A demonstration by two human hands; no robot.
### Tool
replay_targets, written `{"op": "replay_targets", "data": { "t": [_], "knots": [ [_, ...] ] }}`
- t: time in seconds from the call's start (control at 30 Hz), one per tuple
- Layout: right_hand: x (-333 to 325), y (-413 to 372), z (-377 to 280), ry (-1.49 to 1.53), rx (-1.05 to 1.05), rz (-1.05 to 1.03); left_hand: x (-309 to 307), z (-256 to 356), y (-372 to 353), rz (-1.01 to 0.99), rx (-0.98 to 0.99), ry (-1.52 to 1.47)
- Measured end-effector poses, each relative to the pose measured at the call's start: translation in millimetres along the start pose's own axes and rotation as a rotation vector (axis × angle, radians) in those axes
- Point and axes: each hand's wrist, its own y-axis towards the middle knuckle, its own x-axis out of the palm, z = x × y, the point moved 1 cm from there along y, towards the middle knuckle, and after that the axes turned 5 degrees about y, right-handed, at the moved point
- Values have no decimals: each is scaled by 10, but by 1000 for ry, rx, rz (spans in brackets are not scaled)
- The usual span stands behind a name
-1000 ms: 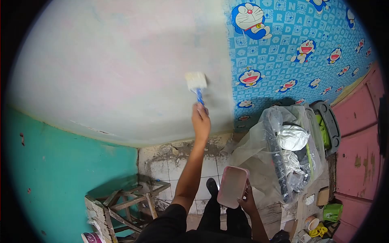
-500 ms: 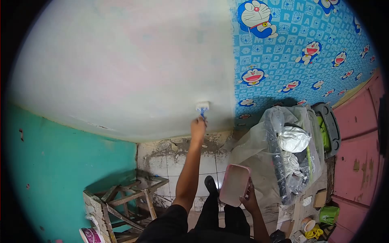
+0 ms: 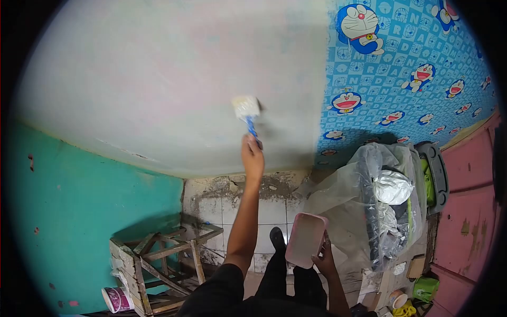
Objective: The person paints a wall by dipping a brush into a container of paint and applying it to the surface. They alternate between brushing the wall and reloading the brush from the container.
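Note:
My left hand [image 3: 252, 153] is wrapped round the blue handle of a wide paint brush [image 3: 246, 107], bristles upward, over the pale whitish wall [image 3: 174, 90]. White covers the bristles, and a shadow falls on the wall just right of them. Lower down, near my legs, a pink-rimmed rectangular plastic container [image 3: 307, 239] is gripped along its right side by my right hand [image 3: 323, 254]. Pale, whitish contents show inside it. Blue cartoon wallpaper [image 3: 391, 79] borders the pale wall on the right.
A wooden stand [image 3: 158, 259] is at lower left by the green wall [image 3: 95, 211], beside a purple-and-white bucket [image 3: 117, 299]. Plastic-covered items [image 3: 388, 206] stand right of my legs, near a pink door [image 3: 467, 206]. White floor tiles [image 3: 271, 212] run along the wall base.
My left hand has moved the brush up and to the left on the wall. The view has shifted slightly. My right hand keeps the container in nearly the same place.

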Motion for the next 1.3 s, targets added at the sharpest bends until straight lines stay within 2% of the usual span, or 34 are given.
{"op": "replay_targets", "data": {
  "t": [0.1, 0.17, 0.3, 0.4, 0.47, 0.53, 0.63, 0.73, 0.87, 0.93, 1.03, 1.17, 1.3],
  "knots": [
    [-31, -9, 50, -27, -5, -11, 192, -1146, -428, -87, -69, 202],
    [-54, -36, -16, -50, 13, -2, 229, -1538, -707, -87, -135, 275],
    [-70, -57, -124, -81, 47, 11, 161, -2066, -743, -158, -349, 324],
    [-112, -44, -45, -52, 19, 15, 1, -1397, -432, -146, -381, 101],
    [-85, -38, -51, -30, 26, 21, -180, -538, -194, -133, -431, -36],
    [-51, -13, -63, -26, 33, 24, -363, 199, -61, -60, -387, -127],
    [34, 28, -27, -34, 26, 23, -562, 934, 11, 17, -191, -112],
    [90, 50, 79, -31, 16, 14, -550, 1065, 117, 108, 6, -153],
    [193, 69, 111, -23, 57, 27, -353, 178, 133, 13, -25, -149],
    [207, 85, 117, -23, 67, 38, -187, -655, -55, -10, -126, -28],
    [158, 134, 245, -43, 51, 61, 142, -1754, -482, -2, -121, 103],
    [36, 189, 428, -58, 69, 98, 505, -2753, -976, -23, -242, 266],
    [23, 214, 547, -51, 54, 176, 660, -3670, -1278, -110, -411, 304]
  ]
}}
